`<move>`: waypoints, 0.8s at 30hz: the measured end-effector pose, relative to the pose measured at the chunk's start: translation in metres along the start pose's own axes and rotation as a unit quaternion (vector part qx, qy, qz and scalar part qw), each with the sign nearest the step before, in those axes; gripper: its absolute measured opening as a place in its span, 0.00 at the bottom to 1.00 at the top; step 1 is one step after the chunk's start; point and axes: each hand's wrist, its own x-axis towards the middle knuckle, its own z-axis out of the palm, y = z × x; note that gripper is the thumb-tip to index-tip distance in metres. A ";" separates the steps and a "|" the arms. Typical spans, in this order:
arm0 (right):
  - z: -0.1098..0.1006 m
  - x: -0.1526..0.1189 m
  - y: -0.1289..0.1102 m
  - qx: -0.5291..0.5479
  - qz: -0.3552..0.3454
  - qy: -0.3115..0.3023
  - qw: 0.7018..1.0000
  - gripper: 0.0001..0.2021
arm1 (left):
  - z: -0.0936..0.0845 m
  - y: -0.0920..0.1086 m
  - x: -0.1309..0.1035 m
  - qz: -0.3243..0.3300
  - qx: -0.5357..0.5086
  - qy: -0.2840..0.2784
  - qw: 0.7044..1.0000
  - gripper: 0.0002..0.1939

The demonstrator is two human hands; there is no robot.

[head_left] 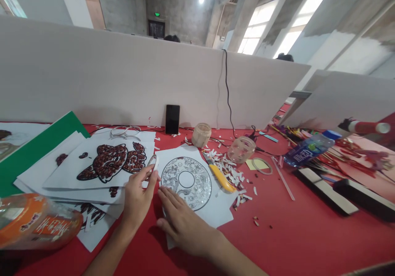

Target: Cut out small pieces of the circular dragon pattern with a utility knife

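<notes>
Between the thumb and fingers of my left hand (pixel 138 195) is a thin white roll of tape (pixel 156 163), held on edge just left of a round line drawing. The drawing (pixel 197 175) is a ring of fine black dragon-like patterns around a blank centre, on white paper (pixel 224 216). My right hand (pixel 182 222) lies flat with fingers stretched on the paper's lower left part, covering some of the ring's edge. To the right of the ring, a yellow utility knife (pixel 222 178) rests on the paper beside white paper scraps (pixel 233 169).
Left are sheets with brown-filled shapes (pixel 109 162), a green board (pixel 40 148) and an orange-labelled jar (pixel 37 222). Behind stand a phone (pixel 172 119) and two glass jars (pixel 201 134). A water bottle (pixel 311 149) and black-and-cream blocks (pixel 327 191) lie right. A white partition (pixel 123 74) borders the red table.
</notes>
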 end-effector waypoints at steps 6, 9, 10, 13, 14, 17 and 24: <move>-0.026 0.031 0.019 0.097 0.019 0.166 0.981 0.25 | -0.002 -0.005 0.003 0.002 0.017 0.040 0.999 0.22; -0.062 0.026 0.049 0.020 0.062 0.262 0.963 0.19 | -0.003 0.000 0.002 0.006 -0.002 0.020 1.000 0.19; -0.073 0.020 0.058 -0.013 0.064 0.264 0.962 0.18 | -0.003 0.002 0.002 0.013 -0.001 0.018 1.000 0.18; -0.089 -0.011 0.078 -0.094 0.063 0.253 0.961 0.17 | -0.003 0.007 0.000 0.066 0.030 0.017 0.997 0.16; -0.087 -0.024 0.081 -0.122 0.057 0.251 0.959 0.17 | -0.003 0.007 -0.001 0.096 0.050 0.010 0.994 0.15; -0.073 -0.064 0.082 -0.218 0.015 0.219 0.951 0.19 | 0.002 0.006 -0.005 0.207 0.133 -0.057 0.968 0.12; -0.069 -0.124 0.083 -0.342 -0.046 0.154 0.926 0.14 | 0.014 -0.008 -0.010 0.281 0.262 -0.165 0.908 0.14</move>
